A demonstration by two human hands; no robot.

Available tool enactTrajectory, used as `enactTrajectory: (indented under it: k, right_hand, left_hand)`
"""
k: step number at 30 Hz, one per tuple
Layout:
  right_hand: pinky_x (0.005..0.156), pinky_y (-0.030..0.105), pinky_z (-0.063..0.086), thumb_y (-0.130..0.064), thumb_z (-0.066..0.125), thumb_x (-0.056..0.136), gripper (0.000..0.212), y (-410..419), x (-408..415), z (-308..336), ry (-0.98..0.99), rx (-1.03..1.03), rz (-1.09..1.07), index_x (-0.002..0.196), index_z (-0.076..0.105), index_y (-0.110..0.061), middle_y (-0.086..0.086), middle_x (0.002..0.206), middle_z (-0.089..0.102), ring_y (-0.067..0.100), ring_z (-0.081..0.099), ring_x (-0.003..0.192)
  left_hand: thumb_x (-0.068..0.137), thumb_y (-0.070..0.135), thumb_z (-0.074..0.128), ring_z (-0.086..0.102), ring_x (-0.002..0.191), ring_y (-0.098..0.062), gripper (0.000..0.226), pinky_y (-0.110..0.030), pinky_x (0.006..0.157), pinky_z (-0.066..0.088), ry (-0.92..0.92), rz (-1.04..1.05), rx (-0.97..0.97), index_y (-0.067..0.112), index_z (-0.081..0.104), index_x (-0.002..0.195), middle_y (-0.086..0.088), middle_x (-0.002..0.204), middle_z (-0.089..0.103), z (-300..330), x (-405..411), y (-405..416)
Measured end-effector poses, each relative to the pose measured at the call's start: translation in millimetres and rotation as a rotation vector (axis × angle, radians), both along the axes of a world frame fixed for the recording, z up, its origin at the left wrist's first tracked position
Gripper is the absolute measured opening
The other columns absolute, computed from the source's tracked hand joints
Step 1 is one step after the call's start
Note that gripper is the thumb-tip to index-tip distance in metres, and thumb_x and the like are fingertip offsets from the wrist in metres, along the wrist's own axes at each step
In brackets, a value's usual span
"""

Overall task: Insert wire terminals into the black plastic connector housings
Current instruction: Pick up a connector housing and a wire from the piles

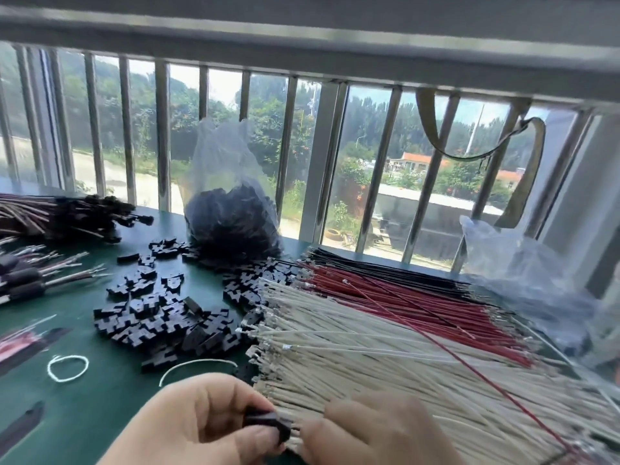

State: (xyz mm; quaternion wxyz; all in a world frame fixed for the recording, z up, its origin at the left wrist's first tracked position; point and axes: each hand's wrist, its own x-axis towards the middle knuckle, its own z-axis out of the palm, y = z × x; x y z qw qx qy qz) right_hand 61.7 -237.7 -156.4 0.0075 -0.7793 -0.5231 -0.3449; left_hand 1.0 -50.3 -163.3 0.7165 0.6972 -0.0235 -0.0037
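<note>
Left hand (208, 421) sits at the bottom edge of the view, fingers curled and pinching a black housing (268, 422) between thumb and fingertips. Right hand (375, 431) lies just beside it, over the near ends of the white wires (385, 360); its fingers bend toward the housing, but blur hides whether they pinch a wire (cannot tell).

White wires lie fanned on the green table (100, 380), terminals pointing left. Red wires (402, 297) lie behind them, black wires (385, 263) behind those. One red wire crosses the white bundle diagonally.

Loose housings (161, 317) are heaped left of the wire ends, mid-table. A clear bag (231, 209) holding more black parts stands behind the heap, near the window bars (162, 135). Finished harnesses (63, 216) lie at far left. A white loop (67, 367) lies on the table near the left hand. A second, crumpled bag (523, 273) rests at right.
</note>
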Motion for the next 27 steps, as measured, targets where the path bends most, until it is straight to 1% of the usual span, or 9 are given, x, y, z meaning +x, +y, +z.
enactTrajectory:
  k: [3, 7, 11, 15, 17, 19, 22, 25, 27]
  right_hand:
    - [0.035, 0.017, 0.030, -0.038, 0.044, 0.094, 0.038, -1, 0, -3, 0.056, -0.013, -0.004, 0.059, 0.055, -0.028, -0.008, 0.049, 0.033, 0.003, 0.030, 0.042]
    - [0.039, 0.023, 0.036, -0.030, 0.049, 0.088, 0.026, -4, 3, 3, 0.369, 0.048, 0.037, 0.063, 0.055, -0.024, -0.009, 0.054, 0.045, 0.006, 0.039, 0.045]
    - [0.064, 0.031, 0.050, -0.048, 0.050, 0.091, 0.019, -6, 13, 9, 0.876, -0.057, -0.104, 0.089, 0.059, -0.031, -0.008, 0.073, 0.059, 0.005, 0.053, 0.064]
    - [0.060, 0.024, 0.043, -0.061, 0.056, 0.082, 0.024, -17, 24, 23, 1.229, -0.126, -0.151, 0.084, 0.070, -0.042, -0.006, 0.062, 0.053, 0.004, 0.044, 0.058]
    - [0.063, 0.029, 0.049, -0.068, 0.054, 0.078, 0.037, -26, 26, 32, 1.250, -0.172, -0.167, 0.088, 0.071, -0.037, -0.004, 0.064, 0.058, 0.009, 0.050, 0.059]
    - [0.070, 0.033, 0.057, -0.070, 0.051, 0.075, 0.038, -33, 35, 36, 1.162, -0.011, -0.178, 0.088, 0.070, -0.039, -0.011, 0.074, 0.068, 0.013, 0.064, 0.070]
    - [0.053, 0.009, 0.047, -0.050, 0.056, 0.080, 0.016, -40, 69, 37, 0.838, 0.318, -0.323, 0.080, 0.070, -0.043, -0.023, 0.073, 0.068, -0.001, 0.063, 0.069]
    - [0.056, 0.009, 0.041, -0.031, 0.060, 0.090, 0.010, -41, 107, 35, 0.725, 0.207, -0.513, 0.091, 0.069, -0.035, -0.021, 0.077, 0.064, -0.007, 0.057, 0.067]
    - [0.068, 0.021, 0.051, -0.033, 0.061, 0.090, 0.007, -39, 123, 32, 0.730, 0.145, -0.565, 0.088, 0.067, -0.034, -0.020, 0.083, 0.064, -0.004, 0.059, 0.073]
  left_hand:
    - [0.019, 0.034, 0.095, 0.073, 0.072, -0.029, 0.065, -0.019, 0.057, 0.055, 0.012, -0.010, 0.005, 0.011, 0.076, 0.076, -0.020, 0.078, 0.073, -1, 0, -5]
    - [0.052, 0.020, 0.085, 0.068, 0.052, -0.025, 0.026, -0.024, 0.047, 0.052, 0.003, 0.023, 0.043, 0.019, 0.074, 0.075, -0.018, 0.070, 0.072, 3, 5, -6]
    - [0.058, 0.027, 0.075, 0.059, 0.043, -0.018, 0.019, -0.019, 0.042, 0.045, 0.050, 0.075, 0.037, 0.012, 0.072, 0.070, -0.017, 0.068, 0.072, -7, 11, 1]
    - [0.079, 0.011, 0.069, 0.058, 0.042, -0.016, 0.007, -0.018, 0.043, 0.044, 0.070, 0.094, 0.013, 0.007, 0.067, 0.075, -0.016, 0.069, 0.072, -17, 11, 4]
    - [0.082, 0.009, 0.066, 0.058, 0.042, -0.016, 0.006, -0.018, 0.043, 0.044, 0.074, 0.098, 0.008, 0.005, 0.066, 0.078, -0.014, 0.070, 0.072, -17, 10, 4]
    - [0.083, 0.009, 0.066, 0.059, 0.043, -0.015, 0.005, -0.017, 0.044, 0.045, 0.075, 0.085, 0.024, 0.006, 0.066, 0.079, -0.012, 0.070, 0.073, -18, 10, 4]
    - [0.083, 0.010, 0.067, 0.060, 0.045, -0.015, 0.004, -0.018, 0.047, 0.045, 0.062, 0.057, 0.071, 0.007, 0.064, 0.081, -0.010, 0.070, 0.073, -18, 11, 3]
    - [0.083, 0.010, 0.068, 0.061, 0.047, -0.015, 0.005, -0.018, 0.049, 0.045, 0.048, 0.065, 0.087, 0.010, 0.064, 0.080, -0.009, 0.071, 0.074, -20, 11, 3]
    - [0.083, 0.008, 0.067, 0.061, 0.046, -0.015, 0.005, -0.019, 0.048, 0.045, 0.041, 0.074, 0.076, 0.009, 0.064, 0.080, -0.010, 0.071, 0.074, -21, 11, 4]
